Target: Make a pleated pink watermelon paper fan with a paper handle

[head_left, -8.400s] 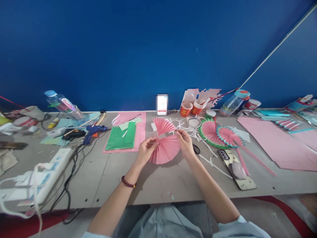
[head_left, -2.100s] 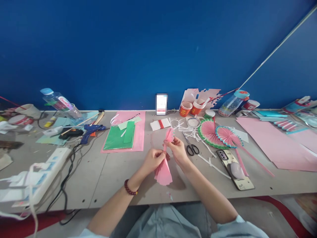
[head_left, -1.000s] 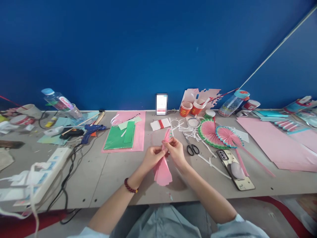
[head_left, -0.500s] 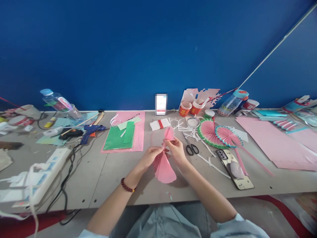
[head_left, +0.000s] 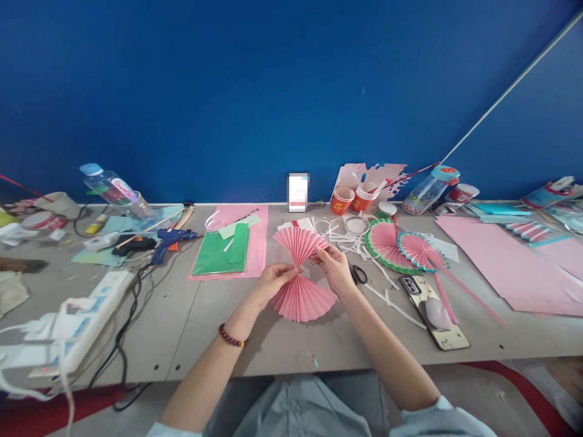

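Observation:
A pleated pink paper fan (head_left: 303, 300) is spread in a bow-tie shape over the near middle of the table, one half pointing away from me and the other toward me. My left hand (head_left: 272, 283) pinches it at its narrow middle. At the right edge of the far half, my right hand (head_left: 331, 264) grips the pleats between thumb and fingers. Partly hidden behind my right hand lie black-handled scissors (head_left: 359, 274). White paper strips (head_left: 350, 243) are scattered just beyond.
Finished pink pleated rosettes (head_left: 383, 243) and a phone (head_left: 432, 312) lie to the right. Red paper cups (head_left: 342, 200) stand at the back. On the left are a green paper pack (head_left: 218, 255), a blue glue gun (head_left: 170, 241), a power strip (head_left: 93, 318) and black cables (head_left: 125, 328).
Both halves of the pink paper fan have opened out wide from a narrower, bunched shape. My right hand has moved slightly right, from the middle to the far half's edge.

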`<state>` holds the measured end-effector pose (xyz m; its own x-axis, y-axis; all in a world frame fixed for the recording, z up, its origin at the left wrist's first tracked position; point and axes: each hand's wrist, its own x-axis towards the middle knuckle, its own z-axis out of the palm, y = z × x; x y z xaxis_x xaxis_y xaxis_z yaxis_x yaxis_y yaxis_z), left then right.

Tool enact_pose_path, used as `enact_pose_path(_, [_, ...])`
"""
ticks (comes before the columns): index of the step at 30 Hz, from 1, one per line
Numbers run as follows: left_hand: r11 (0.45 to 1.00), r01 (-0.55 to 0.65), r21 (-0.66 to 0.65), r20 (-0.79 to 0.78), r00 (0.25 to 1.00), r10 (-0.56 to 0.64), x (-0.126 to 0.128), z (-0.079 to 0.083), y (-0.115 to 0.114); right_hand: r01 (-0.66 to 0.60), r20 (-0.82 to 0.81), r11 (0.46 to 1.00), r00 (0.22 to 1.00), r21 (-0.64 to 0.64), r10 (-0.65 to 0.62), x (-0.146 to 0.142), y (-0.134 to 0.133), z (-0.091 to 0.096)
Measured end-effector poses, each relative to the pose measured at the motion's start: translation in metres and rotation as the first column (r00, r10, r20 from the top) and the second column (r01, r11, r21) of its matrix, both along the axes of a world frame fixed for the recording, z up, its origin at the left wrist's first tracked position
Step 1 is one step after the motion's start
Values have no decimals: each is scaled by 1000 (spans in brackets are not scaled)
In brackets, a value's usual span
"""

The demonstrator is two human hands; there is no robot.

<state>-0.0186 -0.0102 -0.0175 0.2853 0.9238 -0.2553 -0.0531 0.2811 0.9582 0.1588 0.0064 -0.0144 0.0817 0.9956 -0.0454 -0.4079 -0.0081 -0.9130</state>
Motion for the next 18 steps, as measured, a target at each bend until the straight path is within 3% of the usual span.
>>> enact_pose_path(7, [981, -191, -32, 57, 980, 193, -7, -5, 10, 35, 43, 996, 999, -83, -31, 0, 0, -1])
enact_pose_path(14, [929, -368, -40, 136, 919, 370, -5, -11, 13, -11, 67, 996, 998, -92, 17, -4, -5, -1])
enact_pose_path(18, [912, -408, -46, 171, 896, 410, -3, -12, 14, -28, 70, 998, 997, -64, 33, -6, -6, -3])
